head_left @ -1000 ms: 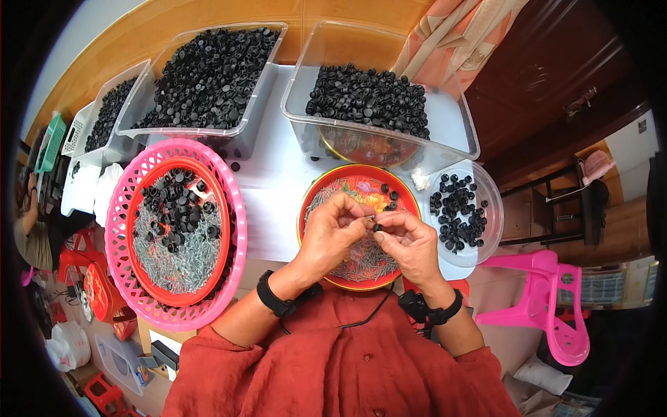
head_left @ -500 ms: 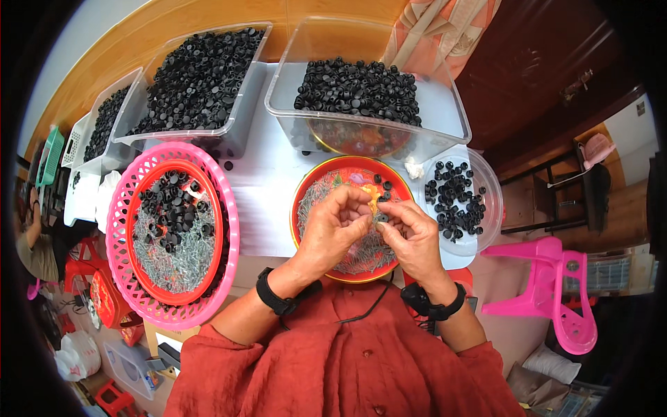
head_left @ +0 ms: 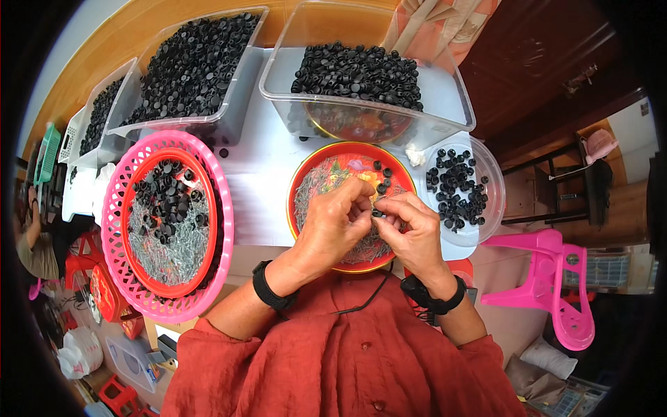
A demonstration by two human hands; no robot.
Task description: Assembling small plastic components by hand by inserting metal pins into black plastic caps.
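My left hand (head_left: 335,217) and my right hand (head_left: 411,224) meet over a round red tray (head_left: 353,148) with a gold rim. The right thumb and forefinger pinch a small black plastic cap (head_left: 377,213). Beside it, the left fingers are curled together in a pinch, and whatever they hold is hidden. Thin grey screws (head_left: 310,182) lie scattered over the tray's flowered bottom. Several loose black caps (head_left: 386,182) sit in its far right part, just beyond my fingers.
Right of the tray, a clear round tub (head_left: 495,201) holds black caps. At left, a pink basket (head_left: 111,229) carries a red tray of caps and screws. Clear bins (head_left: 368,104) of black parts line the back. A pink stool (head_left: 538,278) stands at right; someone's arm (head_left: 33,226) shows far left.
The view has shifted slightly, so the trays and bins sit a little higher. Both hands stay together over the tray, and the cap in the right fingers has turned somewhat.
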